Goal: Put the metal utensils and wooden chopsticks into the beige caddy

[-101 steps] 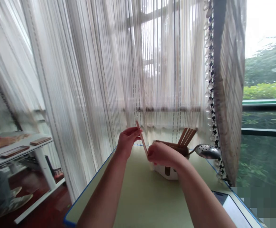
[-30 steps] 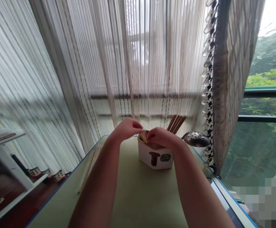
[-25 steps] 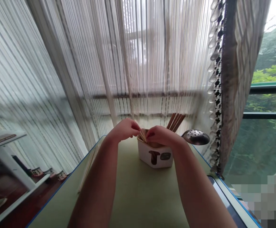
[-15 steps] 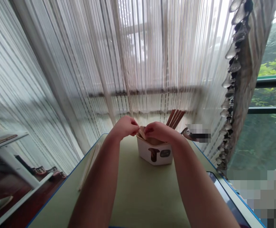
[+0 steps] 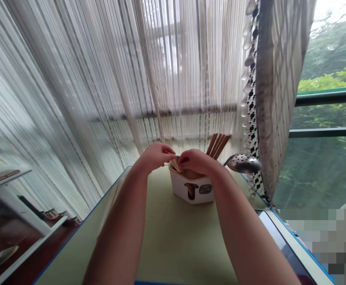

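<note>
The left hand [image 5: 156, 156] pinches the tops of pale sticks [image 5: 175, 164] that stand in the left end of the holder [image 5: 190, 190], leaning up and left. The right hand [image 5: 197, 162] pinches them from the opposite side, equally near. Brown chopsticks [image 5: 217, 145] and a skimmer [image 5: 243, 163] sit further right.

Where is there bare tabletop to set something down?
Biggest bare patch: green table between the two forearms, near side of the white holder. A narrower strip runs between the right forearm and the dark screen. Crowded: the holder's mouth, where left hand and right hand pinch pale sticks, with the ladle beside it.
</note>
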Motion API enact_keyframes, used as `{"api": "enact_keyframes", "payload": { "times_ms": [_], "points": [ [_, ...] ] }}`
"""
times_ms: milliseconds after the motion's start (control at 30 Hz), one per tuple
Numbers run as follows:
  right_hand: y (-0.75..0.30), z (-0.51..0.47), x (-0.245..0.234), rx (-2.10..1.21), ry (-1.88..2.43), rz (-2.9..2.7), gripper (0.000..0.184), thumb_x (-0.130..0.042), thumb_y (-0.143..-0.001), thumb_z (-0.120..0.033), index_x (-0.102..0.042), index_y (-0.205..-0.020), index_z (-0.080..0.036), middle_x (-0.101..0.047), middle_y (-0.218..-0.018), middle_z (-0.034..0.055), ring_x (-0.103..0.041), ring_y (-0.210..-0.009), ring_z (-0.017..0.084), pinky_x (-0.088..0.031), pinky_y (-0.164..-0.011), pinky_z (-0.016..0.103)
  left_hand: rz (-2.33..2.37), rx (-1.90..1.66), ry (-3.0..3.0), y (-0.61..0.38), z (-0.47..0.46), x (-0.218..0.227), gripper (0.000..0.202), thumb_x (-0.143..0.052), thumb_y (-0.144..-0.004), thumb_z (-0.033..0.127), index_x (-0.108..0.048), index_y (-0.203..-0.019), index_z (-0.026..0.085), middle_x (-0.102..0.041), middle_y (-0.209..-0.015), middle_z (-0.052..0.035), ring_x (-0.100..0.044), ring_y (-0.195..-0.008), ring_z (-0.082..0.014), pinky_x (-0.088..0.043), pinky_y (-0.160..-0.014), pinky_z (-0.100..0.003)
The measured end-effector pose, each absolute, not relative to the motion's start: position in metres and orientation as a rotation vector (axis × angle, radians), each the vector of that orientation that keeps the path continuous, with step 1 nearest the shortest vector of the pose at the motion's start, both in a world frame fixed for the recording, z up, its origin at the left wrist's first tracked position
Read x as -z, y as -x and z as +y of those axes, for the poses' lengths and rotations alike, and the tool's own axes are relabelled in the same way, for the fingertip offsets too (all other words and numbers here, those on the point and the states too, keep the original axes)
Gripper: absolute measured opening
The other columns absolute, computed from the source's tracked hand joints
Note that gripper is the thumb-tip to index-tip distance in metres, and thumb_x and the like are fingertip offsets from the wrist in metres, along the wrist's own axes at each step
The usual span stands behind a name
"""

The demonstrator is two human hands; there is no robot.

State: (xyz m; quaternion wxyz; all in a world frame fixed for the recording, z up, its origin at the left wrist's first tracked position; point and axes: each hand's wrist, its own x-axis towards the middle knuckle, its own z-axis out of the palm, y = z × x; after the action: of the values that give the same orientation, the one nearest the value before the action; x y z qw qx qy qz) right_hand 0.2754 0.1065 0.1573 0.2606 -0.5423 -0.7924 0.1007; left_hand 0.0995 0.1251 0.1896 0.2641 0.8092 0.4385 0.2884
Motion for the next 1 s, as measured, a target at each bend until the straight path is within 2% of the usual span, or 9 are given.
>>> {"api": "enact_keyframes", "payload": {
  "times_ms": [100,300,467,567,700,867,1000],
  "points": [
    [-0.276,0.106,-0.157,-0.270,1.459,-2.145,0.012,-0.063,-0.070,-0.026,-0.068,-0.078,-0.019,-0.068,-0.073,0.0001,-0.058,-0.065,0.012,-0.038,-0.059,0.019,1.250,-0.808,-2.207,-0.101,0.126,-0.188,0.023,-0.060,-0.066,0.032,-0.067,-0.077,0.013,-0.064,-0.065,-0.0048,-0.057,-0.055,-0.0118,-0.044,-0.047,-0.020],
    [-0.279,0.108,-0.155,-0.278,1.442,-2.151,0.012,-0.061,-0.070,-0.024,-0.068,-0.079,-0.020,-0.068,-0.074,-0.0004,-0.058,-0.065,0.012,-0.037,-0.058,0.020,1.327,-0.786,-2.252,-0.104,0.127,-0.186,0.021,-0.058,-0.068,0.030,-0.066,-0.076,0.013,-0.064,-0.065,-0.0046,-0.057,-0.052,-0.0118,-0.043,-0.046,-0.021],
    [-0.275,0.099,-0.164,-0.214,1.536,-2.146,0.013,-0.062,-0.069,-0.021,-0.068,-0.081,-0.020,-0.068,-0.077,0.0008,-0.059,-0.068,0.013,-0.038,-0.059,0.020,1.455,-0.873,-2.400,-0.098,0.116,-0.194,0.031,-0.061,-0.068,0.043,-0.067,-0.079,0.015,-0.066,-0.074,-0.0055,-0.060,-0.065,-0.0155,-0.044,-0.057,-0.024],
    [-0.267,0.083,-0.179,-0.038,1.669,-2.083,0.013,-0.062,-0.071,-0.027,-0.068,-0.081,-0.022,-0.068,-0.075,0.0027,-0.058,-0.067,0.015,-0.036,-0.057,0.023,1.623,-1.054,-2.387,-0.092,0.104,-0.201,0.038,-0.060,-0.069,0.049,-0.066,-0.087,0.016,-0.067,-0.082,-0.0062,-0.061,-0.073,-0.0173,-0.044,-0.065,-0.026],
    [-0.249,0.052,-0.202,0.129,1.666,-1.977,0.020,-0.059,-0.074,-0.039,-0.069,-0.076,-0.023,-0.067,-0.073,0.0045,-0.056,-0.066,0.017,-0.033,-0.055,0.025,1.872,-1.471,-2.210,-0.075,0.099,-0.198,0.041,-0.054,-0.076,0.046,-0.059,-0.103,0.016,-0.066,-0.095,-0.0080,-0.061,-0.081,-0.0184,-0.044,-0.074,-0.028],
    [-0.198,0.032,-0.196,0.090,1.385,-2.200,0.023,-0.051,-0.079,-0.041,-0.069,-0.082,-0.028,-0.067,-0.072,0.0010,-0.056,-0.063,0.015,-0.033,-0.054,0.025,2.062,-1.572,-1.934,-0.014,0.117,-0.149,0.033,-0.047,-0.082,0.038,-0.056,-0.105,0.017,-0.066,-0.097,-0.0074,-0.062,-0.082,-0.0173,-0.044,-0.076,-0.026],
    [-0.136,0.041,-0.139,0.082,1.269,-2.427,0.028,-0.046,-0.082,-0.040,-0.069,-0.081,-0.025,-0.067,-0.077,0.0044,-0.058,-0.068,0.017,-0.037,-0.059,0.026,2.358,-1.457,-1.782,0.042,0.128,-0.088,0.029,-0.045,-0.083,0.028,-0.058,-0.106,0.016,-0.064,-0.107,-0.0093,-0.057,-0.101,-0.0203,-0.039,-0.088,-0.028]
  ]
}}
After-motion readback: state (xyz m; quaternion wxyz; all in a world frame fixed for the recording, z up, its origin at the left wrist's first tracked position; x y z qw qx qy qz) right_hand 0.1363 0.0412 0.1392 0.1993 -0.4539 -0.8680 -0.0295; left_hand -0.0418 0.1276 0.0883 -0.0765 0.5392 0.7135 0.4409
